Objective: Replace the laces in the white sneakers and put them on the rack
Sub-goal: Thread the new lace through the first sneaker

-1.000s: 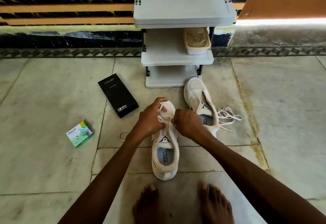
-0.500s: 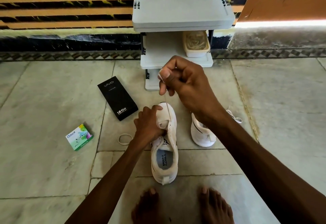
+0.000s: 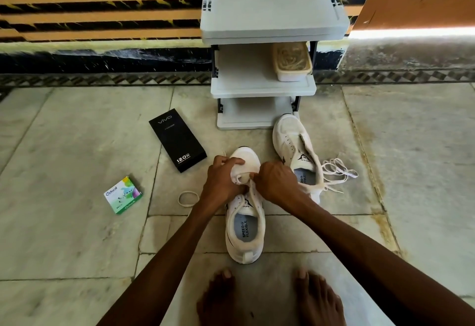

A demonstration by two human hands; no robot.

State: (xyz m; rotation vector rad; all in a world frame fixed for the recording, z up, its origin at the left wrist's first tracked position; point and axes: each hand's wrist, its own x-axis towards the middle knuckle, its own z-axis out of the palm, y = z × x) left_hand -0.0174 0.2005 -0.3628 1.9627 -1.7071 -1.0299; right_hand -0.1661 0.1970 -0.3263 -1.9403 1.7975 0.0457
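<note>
A white sneaker (image 3: pixel 245 233) stands on the floor in front of my bare feet, toe pointing away. My left hand (image 3: pixel 223 179) grips its left eyelet flap near the toe. My right hand (image 3: pixel 276 180) pinches a white lace at the eyelets on the other side. The second white sneaker (image 3: pixel 293 143) lies to the right, with a loose white lace (image 3: pixel 338 170) bunched beside its heel. The grey shoe rack (image 3: pixel 262 86) stands just behind the shoes against the wall.
A black phone box (image 3: pixel 177 139), a small green Odonil box (image 3: pixel 123 194) and a rubber band (image 3: pixel 188 198) lie on the floor to the left. A plastic tub (image 3: pixel 291 62) sits on the rack's middle shelf. My bare feet (image 3: pixel 270 297) are at the bottom edge.
My right hand, raised high with the lace pulled up half a second ago, has come back down to the eyelets. My left hand stays on the sneaker.
</note>
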